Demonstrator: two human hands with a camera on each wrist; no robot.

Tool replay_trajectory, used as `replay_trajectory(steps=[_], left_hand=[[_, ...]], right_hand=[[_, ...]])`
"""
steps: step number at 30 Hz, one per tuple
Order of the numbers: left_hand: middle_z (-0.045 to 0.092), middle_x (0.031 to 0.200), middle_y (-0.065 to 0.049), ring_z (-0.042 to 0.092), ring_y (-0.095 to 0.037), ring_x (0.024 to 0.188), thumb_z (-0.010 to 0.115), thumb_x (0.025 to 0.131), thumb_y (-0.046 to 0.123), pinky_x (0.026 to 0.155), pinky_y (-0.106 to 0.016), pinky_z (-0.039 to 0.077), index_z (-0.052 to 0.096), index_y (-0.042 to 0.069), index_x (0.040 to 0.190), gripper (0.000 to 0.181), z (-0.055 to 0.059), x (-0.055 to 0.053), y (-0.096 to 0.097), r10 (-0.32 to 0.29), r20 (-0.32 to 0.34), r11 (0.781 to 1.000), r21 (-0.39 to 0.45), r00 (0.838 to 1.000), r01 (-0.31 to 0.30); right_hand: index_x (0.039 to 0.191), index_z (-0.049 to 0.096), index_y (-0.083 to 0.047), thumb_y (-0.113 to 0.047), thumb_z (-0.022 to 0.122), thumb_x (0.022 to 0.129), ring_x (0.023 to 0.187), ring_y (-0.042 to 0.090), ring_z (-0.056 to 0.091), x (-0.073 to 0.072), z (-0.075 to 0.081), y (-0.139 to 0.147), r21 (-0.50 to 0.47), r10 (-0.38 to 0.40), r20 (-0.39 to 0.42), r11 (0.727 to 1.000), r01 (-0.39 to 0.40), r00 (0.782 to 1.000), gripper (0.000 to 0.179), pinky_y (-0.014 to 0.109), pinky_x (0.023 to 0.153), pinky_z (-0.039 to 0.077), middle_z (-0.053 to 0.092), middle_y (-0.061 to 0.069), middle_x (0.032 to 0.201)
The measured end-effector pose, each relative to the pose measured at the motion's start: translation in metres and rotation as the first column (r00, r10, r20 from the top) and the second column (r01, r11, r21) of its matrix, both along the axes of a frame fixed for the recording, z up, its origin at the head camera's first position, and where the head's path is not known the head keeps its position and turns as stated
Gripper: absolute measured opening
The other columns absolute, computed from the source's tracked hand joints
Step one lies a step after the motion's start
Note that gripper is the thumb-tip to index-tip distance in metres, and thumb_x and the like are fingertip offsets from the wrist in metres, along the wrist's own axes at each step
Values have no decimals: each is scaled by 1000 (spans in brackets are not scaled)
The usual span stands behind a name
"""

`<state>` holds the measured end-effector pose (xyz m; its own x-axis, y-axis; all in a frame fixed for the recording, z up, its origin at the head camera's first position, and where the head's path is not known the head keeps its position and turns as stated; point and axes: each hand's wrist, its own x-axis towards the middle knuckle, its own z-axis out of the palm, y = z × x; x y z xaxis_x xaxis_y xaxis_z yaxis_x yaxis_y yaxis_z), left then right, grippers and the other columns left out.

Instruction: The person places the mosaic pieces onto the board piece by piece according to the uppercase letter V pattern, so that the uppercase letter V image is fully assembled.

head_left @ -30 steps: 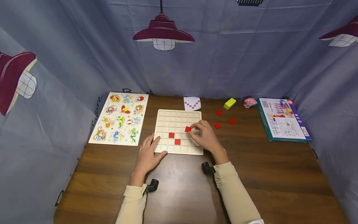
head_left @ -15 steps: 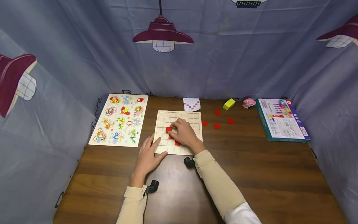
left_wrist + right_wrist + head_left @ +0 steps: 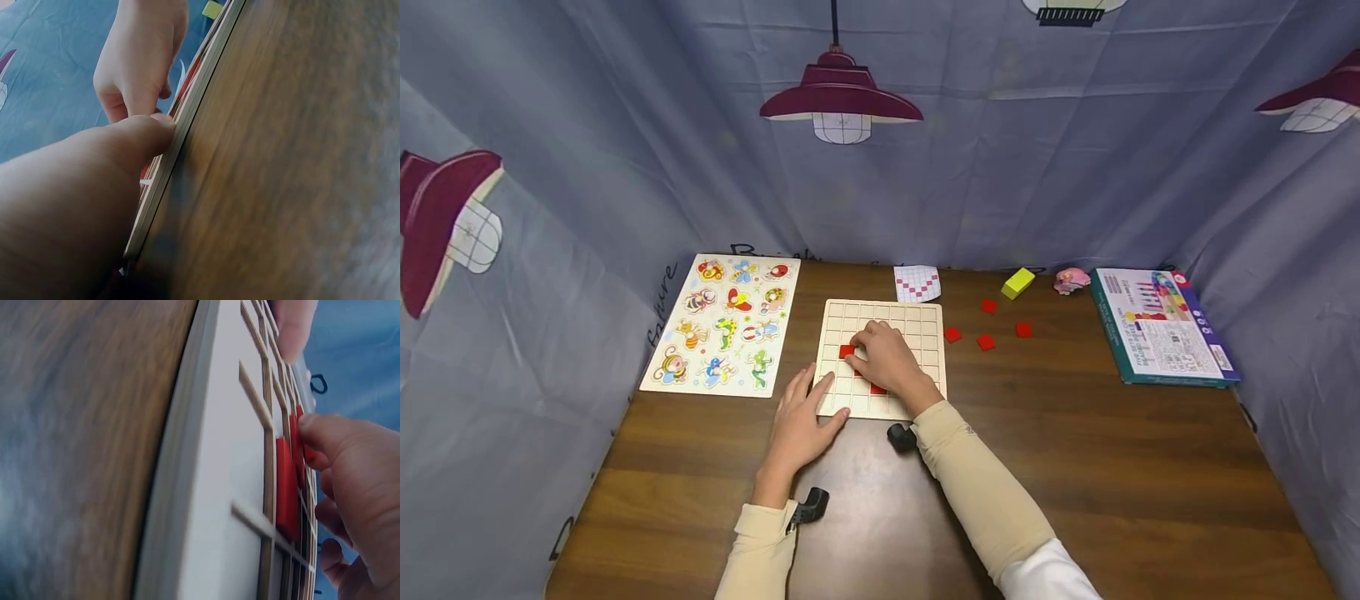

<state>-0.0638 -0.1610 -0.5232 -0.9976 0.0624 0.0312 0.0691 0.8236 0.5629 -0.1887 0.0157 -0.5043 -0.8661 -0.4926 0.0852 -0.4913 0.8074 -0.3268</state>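
My right hand (image 3: 886, 362) is over the wooden grid board (image 3: 930, 333), its thumb and fingers pinching a red square tile (image 3: 847, 352) at a cell in the left part. Two more red tiles sit in cells diagonally toward the lower right, partly hidden under that hand; the right wrist view shows the nearer red tile (image 3: 287, 494) in its cell. My left hand (image 3: 800, 427) rests at the board's lower left corner, fingers extended along the left edge and thumb at the front edge. In the left wrist view its thumb (image 3: 153, 134) touches the board's edge.
Several loose red tiles (image 3: 986, 342) lie right of the board. Behind it are a pattern card (image 3: 917, 283), a yellow block (image 3: 1017, 283) and a pink figurine (image 3: 1071, 280). An insect puzzle board (image 3: 715, 325) lies left, a box (image 3: 1165, 325) right.
My right hand has carried the red tile leftward across the board, down to a cell up and left of the other two. The left hand has stayed at the corner.
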Motion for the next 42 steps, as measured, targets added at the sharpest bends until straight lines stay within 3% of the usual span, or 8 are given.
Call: replay_trajectory(steps=[11,16,20,24,29,32,36,42], left_hand=[[31,167,-11,26,-35,155,69,94,45,118,-65,30,51,21,152,65,-1,-3,2,10,8,1000,7,1000,-10],[30,167,-12,25,-36,154,69,93,45,118,-66,30,50,21,152,66,3,-4,3,11,2,1000,11,1000,-11],[31,167,-12,26,-36,154,69,93,45,119,-65,30,51,21,151,66,5,-3,6,11,5,1000,19,1000,-11],[30,168,-11,25,-34,155,69,93,45,120,-63,29,51,21,152,66,1,0,6,17,14,999,31,1000,-18],[29,168,-10,24,-33,156,69,93,45,121,-63,28,50,21,152,67,-3,2,3,22,11,999,38,1000,-23],[30,168,-11,25,-34,155,70,93,45,121,-63,28,50,21,152,67,-2,2,4,20,7,999,36,1000,-21],[31,167,-12,25,-34,155,70,92,46,120,-64,28,51,21,152,67,-1,2,3,18,4,999,31,1000,-18],[30,168,-11,24,-34,156,69,93,46,120,-65,27,49,22,152,67,-2,2,2,20,14,999,31,1000,-20]], right_hand=[[112,78,-17,-40,71,95,88,16,57,4,5,-5,-14,-47,20,999,47,999,30,35,80,49,65,-3,94],[120,76,-17,-42,73,93,92,18,58,3,6,8,-120,-47,44,991,52,998,37,37,82,49,67,-1,98],[129,71,-12,-38,76,92,94,20,57,5,3,41,-263,-83,75,960,99,994,46,37,86,49,67,3,98],[132,68,-8,-31,78,91,92,23,53,9,4,95,-335,-161,90,924,182,983,47,38,84,44,63,7,94],[135,65,-8,-25,78,91,92,27,49,11,-2,171,-326,-254,119,903,279,960,49,41,83,40,58,12,95],[140,61,-9,-24,77,93,97,30,51,11,-6,203,-273,-281,161,908,317,946,52,46,88,43,58,14,102],[144,58,-8,-26,74,95,100,33,51,8,-10,218,-224,-294,212,914,339,932,54,50,91,44,58,17,107],[130,66,-5,-28,75,93,95,33,51,7,-18,215,-242,-331,175,898,366,927,45,44,84,41,58,18,102]])
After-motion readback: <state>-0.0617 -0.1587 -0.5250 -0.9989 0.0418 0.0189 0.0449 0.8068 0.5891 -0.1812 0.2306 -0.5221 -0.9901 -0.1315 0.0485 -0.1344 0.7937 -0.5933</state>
